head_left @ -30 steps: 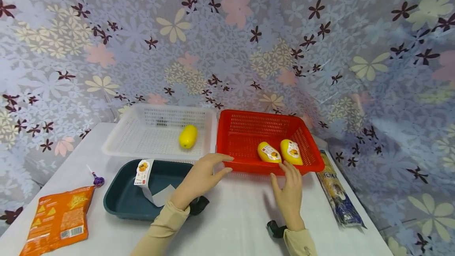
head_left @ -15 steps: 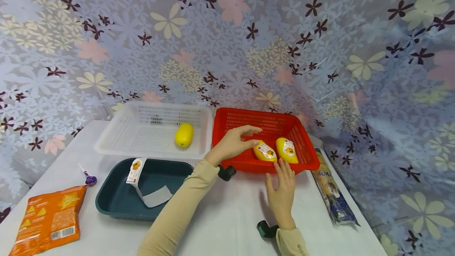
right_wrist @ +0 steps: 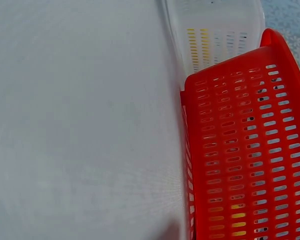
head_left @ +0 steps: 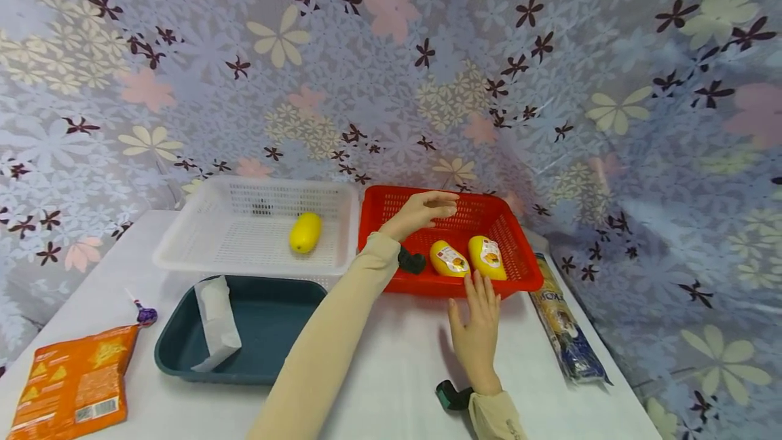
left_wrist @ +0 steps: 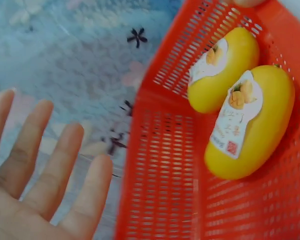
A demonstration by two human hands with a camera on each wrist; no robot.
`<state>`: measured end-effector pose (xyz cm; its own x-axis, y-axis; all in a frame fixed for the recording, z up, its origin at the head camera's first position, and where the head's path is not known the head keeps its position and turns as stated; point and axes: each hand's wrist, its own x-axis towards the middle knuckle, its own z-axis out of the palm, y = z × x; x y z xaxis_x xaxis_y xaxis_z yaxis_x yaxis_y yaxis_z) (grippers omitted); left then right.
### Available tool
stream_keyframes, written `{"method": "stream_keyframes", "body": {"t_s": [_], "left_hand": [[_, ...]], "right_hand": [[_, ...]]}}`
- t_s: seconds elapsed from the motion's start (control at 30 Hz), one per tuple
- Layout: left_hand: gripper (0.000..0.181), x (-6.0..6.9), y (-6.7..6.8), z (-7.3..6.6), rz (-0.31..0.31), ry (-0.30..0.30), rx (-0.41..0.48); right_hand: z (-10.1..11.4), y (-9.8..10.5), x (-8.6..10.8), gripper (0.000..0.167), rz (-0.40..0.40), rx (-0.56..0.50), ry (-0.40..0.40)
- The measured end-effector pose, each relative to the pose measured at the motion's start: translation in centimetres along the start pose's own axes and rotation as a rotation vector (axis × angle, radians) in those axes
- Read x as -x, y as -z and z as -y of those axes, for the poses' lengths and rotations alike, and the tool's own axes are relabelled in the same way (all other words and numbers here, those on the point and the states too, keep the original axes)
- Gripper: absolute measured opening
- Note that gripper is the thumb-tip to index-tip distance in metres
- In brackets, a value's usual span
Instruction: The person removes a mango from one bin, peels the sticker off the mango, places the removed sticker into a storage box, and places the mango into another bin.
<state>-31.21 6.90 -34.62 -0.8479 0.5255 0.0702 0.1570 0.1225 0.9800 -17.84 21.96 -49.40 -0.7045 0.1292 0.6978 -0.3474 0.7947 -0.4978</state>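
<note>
Two yellow mangoes with white labels lie in the red basket (head_left: 403, 277): the left mango (head_left: 449, 259) and the right mango (head_left: 487, 257), against its right front part. My left hand (head_left: 421, 214) hangs over the basket's back part, fingers extended and holding nothing; the left wrist view shows the spread fingers (left_wrist: 60, 170) apart from both mangoes. At the front rim my right hand (head_left: 476, 335) reaches up with straight fingers, its fingertips touching or just beside the rim near the mangoes. Only a blurred bit of it shows in the right wrist view.
Left of the red basket stands a white basket (head_left: 244, 268) holding a yellow fruit (head_left: 305, 232). A dark green tray (head_left: 275, 331) with a white paper strip (head_left: 216, 318) is in front. An orange snack bag (head_left: 76, 382), a lollipop (head_left: 145, 316) and a long packet (head_left: 568, 328) lie at the sides.
My left hand has moved right and away from me, from the red basket's left front to its back. The paper strip has flipped over, hiding its printed label. My right hand stays at the front rim.
</note>
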Motion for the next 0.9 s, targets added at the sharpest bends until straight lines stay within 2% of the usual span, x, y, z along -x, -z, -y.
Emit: {"method": "stream_keyframes", "body": {"t_s": [0.17, 0.33, 0.4, 0.5, 0.67, 0.83, 0.9], "left_hand": [[0.053, -1.9, -0.1, 1.8, 0.013, 0.074, 0.076], [0.055, -1.6, -0.2, 2.5, 0.124, 0.213, 0.111], [0.055, -1.5, -0.4, 2.7, 0.164, 0.266, 0.093], [0.057, -1.8, -0.4, 3.7, 0.185, 0.327, 0.044], [0.057, -3.0, -0.7, 4.5, 0.171, 0.341, -0.061], [0.055, -3.6, -1.6, 5.1, 0.148, 0.36, -0.056], [0.054, -4.0, -2.0, 5.7, 0.151, 0.367, -0.079]], "right_hand": [[0.0, 0.2, 0.0, 0.057, 0.014, 0.008, -0.014], [0.4, 0.2, -0.1, 0.058, 0.022, 0.004, -0.036], [0.3, 0.4, -0.1, 0.058, 0.025, 0.012, -0.038], [0.4, 0.4, 0.2, 0.059, 0.032, 0.018, -0.033], [0.5, 0.2, 0.1, 0.059, 0.023, 0.013, -0.019], [0.2, 0.1, 0.0, 0.059, -0.007, 0.023, 0.003], [0.1, 0.1, 0.1, 0.059, -0.023, 0.034, 0.007]]}}
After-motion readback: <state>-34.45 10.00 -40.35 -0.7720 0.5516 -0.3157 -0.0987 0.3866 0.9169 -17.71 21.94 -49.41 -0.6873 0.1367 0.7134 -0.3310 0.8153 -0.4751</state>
